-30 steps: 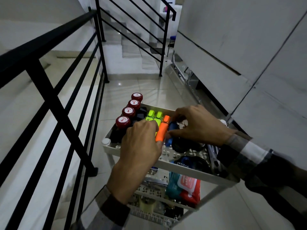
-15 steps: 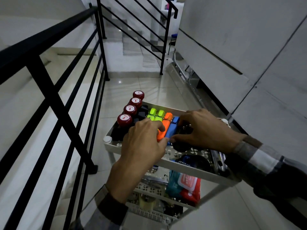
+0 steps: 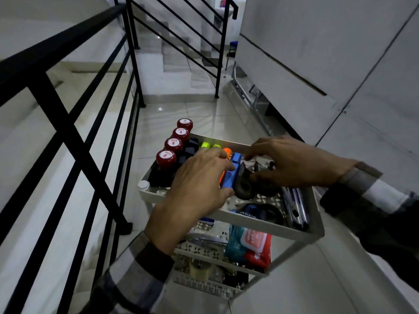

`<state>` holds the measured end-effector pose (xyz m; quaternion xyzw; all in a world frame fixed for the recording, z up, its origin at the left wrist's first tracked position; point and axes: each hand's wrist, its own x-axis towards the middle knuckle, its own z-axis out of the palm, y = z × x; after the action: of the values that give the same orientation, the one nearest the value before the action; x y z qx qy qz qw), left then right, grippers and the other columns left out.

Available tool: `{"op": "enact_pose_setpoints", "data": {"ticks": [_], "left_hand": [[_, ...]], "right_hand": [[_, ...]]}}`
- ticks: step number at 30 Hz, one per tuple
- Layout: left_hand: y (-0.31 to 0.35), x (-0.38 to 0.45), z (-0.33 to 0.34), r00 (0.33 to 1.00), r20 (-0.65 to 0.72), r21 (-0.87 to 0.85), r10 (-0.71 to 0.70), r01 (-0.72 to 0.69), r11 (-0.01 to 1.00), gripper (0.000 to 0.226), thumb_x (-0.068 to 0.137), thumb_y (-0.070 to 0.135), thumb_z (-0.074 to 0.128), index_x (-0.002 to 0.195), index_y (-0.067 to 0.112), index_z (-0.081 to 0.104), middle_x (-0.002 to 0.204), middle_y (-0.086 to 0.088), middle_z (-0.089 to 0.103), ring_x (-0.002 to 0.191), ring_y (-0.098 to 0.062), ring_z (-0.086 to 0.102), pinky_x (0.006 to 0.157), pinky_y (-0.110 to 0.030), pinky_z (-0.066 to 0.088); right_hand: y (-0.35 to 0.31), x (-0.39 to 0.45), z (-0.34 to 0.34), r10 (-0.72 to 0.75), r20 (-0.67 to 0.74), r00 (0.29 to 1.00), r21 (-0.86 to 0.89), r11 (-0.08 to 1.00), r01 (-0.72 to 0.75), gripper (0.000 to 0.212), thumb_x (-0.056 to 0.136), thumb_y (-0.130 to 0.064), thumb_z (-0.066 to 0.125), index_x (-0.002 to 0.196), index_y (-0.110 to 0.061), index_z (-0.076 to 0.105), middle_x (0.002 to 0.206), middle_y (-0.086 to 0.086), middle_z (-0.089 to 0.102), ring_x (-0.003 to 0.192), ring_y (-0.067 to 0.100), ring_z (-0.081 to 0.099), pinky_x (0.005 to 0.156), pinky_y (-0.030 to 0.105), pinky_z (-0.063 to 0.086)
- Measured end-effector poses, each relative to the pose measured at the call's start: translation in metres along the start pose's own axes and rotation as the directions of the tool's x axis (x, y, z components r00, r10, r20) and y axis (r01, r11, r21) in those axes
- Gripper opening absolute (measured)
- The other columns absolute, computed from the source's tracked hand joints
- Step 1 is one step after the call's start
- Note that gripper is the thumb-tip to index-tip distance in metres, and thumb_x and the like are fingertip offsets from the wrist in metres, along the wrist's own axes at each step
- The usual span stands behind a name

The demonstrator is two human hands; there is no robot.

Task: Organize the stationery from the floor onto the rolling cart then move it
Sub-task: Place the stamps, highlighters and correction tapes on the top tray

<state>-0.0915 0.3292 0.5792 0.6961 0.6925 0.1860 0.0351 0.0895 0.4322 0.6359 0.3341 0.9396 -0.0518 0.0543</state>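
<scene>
A white rolling cart (image 3: pixel 249 219) stands on the tiled landing. Its top tray holds a row of red-capped stamps (image 3: pixel 172 145), green highlighters (image 3: pixel 205 145), an orange highlighter (image 3: pixel 227 151) and a blue highlighter (image 3: pixel 233 171). My left hand (image 3: pixel 199 184) lies flat over the highlighters, fingers fairly straight, thumb beside the blue one. My right hand (image 3: pixel 292 162) curls over the tray's middle and pinches a black tape roll (image 3: pixel 243 189), tilted up against the blue highlighter. Small black items under its fingers are mostly hidden.
A second black roll (image 3: pixel 260 213) and silver pens (image 3: pixel 294 205) lie at the tray's near right. Lower shelves hold a wipes pack (image 3: pixel 249 245) and a ruler (image 3: pixel 204 284). A black railing (image 3: pixel 68 132) runs along the left, a grey wall (image 3: pixel 340 64) on the right, stairs ahead.
The blue highlighter now lies in line beside the orange one. My right hand has shifted right and tipped the black roll up. My left hand has flattened over the highlighters.
</scene>
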Motion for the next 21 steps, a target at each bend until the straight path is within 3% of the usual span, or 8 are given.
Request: {"op": "enact_pose_setpoints", "data": {"ticks": [5, 9, 14, 18, 21], "left_hand": [[0.003, 0.007, -0.004, 0.995, 0.069, 0.071, 0.068, -0.073, 0.995, 0.048, 0.092, 0.035, 0.077, 0.138, 0.034, 0.066, 0.146, 0.011, 0.057, 0.137, -0.017, 0.046, 0.114, -0.039, 0.042], [0.001, 0.010, 0.000, 0.996, 0.066, 0.070, 0.057, -0.062, 0.996, 0.047, 0.092, 0.032, 0.076, 0.138, 0.034, 0.065, 0.143, 0.010, 0.060, 0.134, -0.019, 0.049, 0.111, -0.042, 0.045], [0.000, 0.010, 0.001, 0.997, 0.059, 0.042, 0.053, -0.056, 0.998, 0.045, 0.092, 0.030, 0.076, 0.136, 0.033, 0.067, 0.142, 0.009, 0.060, 0.133, -0.019, 0.049, 0.111, -0.043, 0.046], [-0.001, 0.009, 0.000, 0.994, 0.078, 0.037, 0.074, -0.077, 0.996, 0.044, 0.092, 0.031, 0.076, 0.135, 0.032, 0.067, 0.142, 0.009, 0.060, 0.131, -0.017, 0.047, 0.110, -0.040, 0.044], [-0.002, 0.007, -0.002, 0.996, 0.079, 0.023, 0.047, -0.049, 0.999, 0.047, 0.092, 0.034, 0.075, 0.137, 0.038, 0.063, 0.138, 0.004, 0.058, 0.125, -0.021, 0.050, 0.107, -0.037, 0.041]], "right_hand": [[0.014, -0.013, -0.001, 0.004, 0.158, 0.987, -0.051, 0.999, 0.004, 0.057, 0.089, -0.046, 0.074, 0.141, -0.033, 0.056, 0.132, -0.008, 0.062, 0.114, 0.010, 0.057, 0.100, 0.030, 0.049], [0.011, -0.018, 0.000, -0.027, 0.180, 0.983, -0.030, 0.999, 0.033, 0.053, 0.087, -0.054, 0.073, 0.135, -0.036, 0.061, 0.129, -0.011, 0.061, 0.115, 0.009, 0.054, 0.103, 0.033, 0.048], [0.004, -0.013, 0.005, -0.064, 0.042, 0.997, 0.028, 0.998, 0.063, 0.062, 0.084, -0.060, 0.072, 0.138, -0.035, 0.057, 0.137, -0.009, 0.059, 0.114, 0.006, 0.052, 0.100, 0.028, 0.042], [-0.007, -0.008, 0.013, -0.107, 0.034, 0.994, 0.053, 0.993, 0.105, 0.062, 0.081, -0.068, 0.070, 0.135, -0.039, 0.059, 0.134, -0.013, 0.062, 0.121, 0.009, 0.058, 0.112, 0.042, 0.042], [-0.006, -0.007, 0.015, -0.061, 0.030, 0.998, -0.010, 0.998, 0.061, 0.068, 0.073, -0.083, 0.054, 0.123, -0.038, 0.064, 0.125, -0.012, 0.063, 0.114, 0.010, 0.061, 0.110, 0.048, 0.042]]}}
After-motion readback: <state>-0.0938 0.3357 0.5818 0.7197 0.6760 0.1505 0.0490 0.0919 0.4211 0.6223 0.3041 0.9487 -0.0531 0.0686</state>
